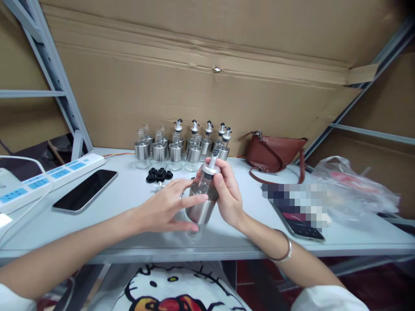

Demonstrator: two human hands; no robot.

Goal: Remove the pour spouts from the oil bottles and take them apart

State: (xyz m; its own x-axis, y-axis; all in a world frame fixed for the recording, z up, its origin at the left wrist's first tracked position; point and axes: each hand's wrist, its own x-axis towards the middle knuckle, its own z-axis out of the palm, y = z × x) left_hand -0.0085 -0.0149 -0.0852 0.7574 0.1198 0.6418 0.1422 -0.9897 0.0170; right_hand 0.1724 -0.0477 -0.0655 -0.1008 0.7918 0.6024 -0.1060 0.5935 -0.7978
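In the head view, the right hand (228,194) is closed around the upper part of a clear glass bottle with a brushed-steel sleeve (201,212), thumb and fingers around the neck just below a silver pourer with a dark tip (211,168). The left hand (173,203) is spread wide, its forefinger and thumb stretched across the bottle's front; how firmly it grips cannot be told. The bottle leans slightly, top to the right, by the near edge of the pale grey desk (129,190); whether its base touches is unclear. Beyond the left hand lie a cluster of small round black stoppers (160,175) and a partly hidden silver piece (158,186). Farther back stand similar steel-sleeved glass bottles (175,153), some with pourers, some open-necked. A brown leather handbag (275,153) sits right of them; a black-screened phone (86,190) lies left, beside a long white power strip (52,179).
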